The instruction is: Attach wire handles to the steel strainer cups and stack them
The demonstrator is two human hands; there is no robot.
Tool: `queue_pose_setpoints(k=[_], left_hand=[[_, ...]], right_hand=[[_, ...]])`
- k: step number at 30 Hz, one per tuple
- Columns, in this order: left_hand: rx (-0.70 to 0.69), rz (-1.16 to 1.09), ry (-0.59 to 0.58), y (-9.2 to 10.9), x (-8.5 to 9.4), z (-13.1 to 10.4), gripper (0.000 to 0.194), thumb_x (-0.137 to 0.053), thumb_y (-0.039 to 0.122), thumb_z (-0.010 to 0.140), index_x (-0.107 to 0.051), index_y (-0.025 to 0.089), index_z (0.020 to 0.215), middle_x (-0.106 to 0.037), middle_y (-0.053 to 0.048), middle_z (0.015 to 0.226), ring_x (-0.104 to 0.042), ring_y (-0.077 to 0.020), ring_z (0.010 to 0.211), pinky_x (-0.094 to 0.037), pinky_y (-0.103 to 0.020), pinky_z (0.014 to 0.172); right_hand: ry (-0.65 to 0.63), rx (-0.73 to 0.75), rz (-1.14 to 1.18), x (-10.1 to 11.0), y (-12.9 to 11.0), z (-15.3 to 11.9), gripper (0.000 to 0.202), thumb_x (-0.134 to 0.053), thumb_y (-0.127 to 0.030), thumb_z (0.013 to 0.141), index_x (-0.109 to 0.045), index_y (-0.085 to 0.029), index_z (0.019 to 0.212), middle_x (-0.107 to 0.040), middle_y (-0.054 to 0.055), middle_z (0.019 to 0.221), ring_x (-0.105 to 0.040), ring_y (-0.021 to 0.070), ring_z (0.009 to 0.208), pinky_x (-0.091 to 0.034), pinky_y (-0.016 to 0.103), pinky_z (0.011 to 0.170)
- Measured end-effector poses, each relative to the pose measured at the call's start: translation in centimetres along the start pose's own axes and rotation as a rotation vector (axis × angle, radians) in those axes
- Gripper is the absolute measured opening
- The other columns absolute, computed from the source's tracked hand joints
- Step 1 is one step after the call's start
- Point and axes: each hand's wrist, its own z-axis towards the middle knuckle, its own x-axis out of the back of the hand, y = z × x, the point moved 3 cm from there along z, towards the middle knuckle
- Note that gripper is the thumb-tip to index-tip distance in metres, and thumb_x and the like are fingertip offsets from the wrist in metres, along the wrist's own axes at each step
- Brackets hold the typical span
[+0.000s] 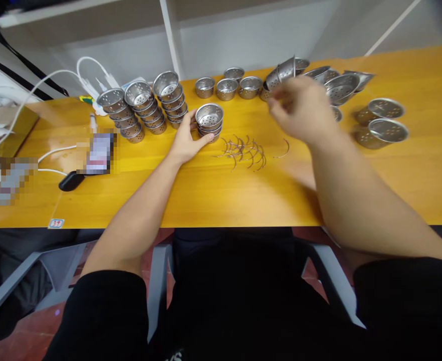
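My left hand [185, 140] is wrapped round a short stack of perforated metal cups [209, 118] standing on the table. Its thumb presses the front of the stack. My right hand [299, 108] is raised at the back right, smeared by motion, with its fingers curled and partly hidden. Just behind it, a tilted cup stack [281, 73] leans among other cups; I cannot tell whether the fingers touch it. Between my hands lies a loose heap of thin curved wire pieces [243, 150]. A single curved wire [286, 149] lies apart, right of the heap.
Taller cup stacks [138, 108] stand at the left rear. Several single cups [226, 89] sit along the back. Larger perforated cups [382, 133] are at the right. A phone [98, 155], a black object [71, 181] and white cables [55, 74] occupy the left side.
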Motion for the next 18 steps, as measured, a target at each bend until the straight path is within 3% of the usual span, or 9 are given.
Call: queue_pose_setpoints(k=[1,2,3,4,6,9,14,16,18], left_hand=[[0.001,0.000,-0.002,-0.3,0.1,-0.1,0.116,-0.112,0.081,0.094,-0.056,0.030,0.182,-0.066,-0.026,0.192,-0.075,-0.0466,0.173,-0.061,-0.072,0.153],[0.007,0.000,-0.004,-0.8,0.1,-0.1,0.116,-0.114,0.076,0.094,-0.055,0.030,0.183,-0.064,-0.026,0.193,-0.076,-0.0471,0.171,-0.062,-0.073,0.152],[0.018,0.001,-0.004,-1.3,0.2,-0.1,0.117,-0.115,0.072,0.094,-0.054,0.031,0.184,-0.063,-0.026,0.193,-0.077,-0.0474,0.169,-0.064,-0.074,0.149],[0.033,0.002,-0.001,-1.8,0.2,0.0,0.117,-0.116,0.069,0.094,-0.053,0.032,0.185,-0.062,-0.026,0.194,-0.078,-0.0476,0.165,-0.066,-0.075,0.146],[0.066,0.005,0.019,-3.0,0.4,0.3,0.111,-0.113,0.064,0.099,-0.051,0.035,0.187,-0.062,-0.025,0.192,-0.079,-0.0475,0.159,-0.069,-0.078,0.141],[0.093,0.006,0.056,-4.5,0.7,0.7,0.100,-0.103,0.065,0.107,-0.051,0.036,0.187,-0.062,-0.024,0.188,-0.081,-0.0457,0.151,-0.071,-0.081,0.136],[0.092,0.064,0.069,-4.5,1.4,0.7,0.101,-0.094,0.079,0.109,-0.050,0.034,0.188,-0.061,-0.026,0.187,-0.083,-0.0418,0.139,-0.075,-0.076,0.129],[0.043,0.092,0.102,-3.2,2.0,0.6,0.099,-0.087,0.089,0.110,-0.055,0.032,0.184,-0.064,-0.026,0.183,-0.083,-0.0396,0.135,-0.075,-0.074,0.129],[-0.047,0.118,0.152,-1.1,2.9,0.5,0.094,-0.077,0.099,0.111,-0.066,0.031,0.174,-0.071,-0.023,0.171,-0.084,-0.0377,0.132,-0.073,-0.073,0.132]], right_hand=[[0.016,-0.093,-0.114,1.5,1.5,0.1,0.018,-0.083,-0.042,0.113,-0.082,-0.024,0.116,-0.093,0.024,0.129,-0.091,0.0472,0.120,-0.072,0.080,0.123],[0.002,-0.182,-0.191,2.7,3.3,0.2,0.022,-0.088,-0.042,0.108,-0.075,-0.026,0.100,-0.091,0.020,0.109,-0.091,0.0498,0.116,-0.073,0.085,0.118],[-0.033,-0.218,-0.200,3.5,5.0,0.4,0.042,-0.092,-0.050,0.108,-0.066,-0.028,0.084,-0.084,0.015,0.089,-0.092,0.0499,0.111,-0.074,0.084,0.114],[-0.027,-0.113,-0.138,4.1,6.2,0.6,0.060,-0.092,-0.063,0.111,-0.059,-0.030,0.074,-0.076,0.011,0.076,-0.092,0.0458,0.107,-0.077,0.075,0.113],[-0.005,0.312,0.115,4.5,7.7,1.0,0.078,-0.089,-0.089,0.112,-0.055,-0.031,0.071,-0.080,0.007,0.083,-0.095,0.0410,0.117,-0.077,0.058,0.119],[-0.069,0.585,0.278,3.5,9.3,1.7,0.091,-0.087,-0.108,0.103,-0.054,-0.030,0.070,-0.087,0.005,0.094,-0.096,0.0424,0.129,-0.076,0.052,0.126],[-0.020,0.706,0.220,2.0,10.5,2.4,0.097,-0.086,-0.107,0.104,-0.051,-0.029,0.057,-0.063,0.002,0.063,-0.097,0.0362,0.099,-0.082,0.053,0.110],[-0.003,0.660,0.201,2.2,10.2,2.0,0.096,-0.086,-0.106,0.104,-0.050,-0.030,0.057,-0.062,0.004,0.063,-0.095,0.0375,0.104,-0.082,0.053,0.111],[-0.013,0.513,0.187,3.0,8.8,1.3,0.089,-0.090,-0.101,0.105,-0.054,-0.032,0.062,-0.063,0.006,0.067,-0.093,0.0414,0.114,-0.081,0.057,0.118]])
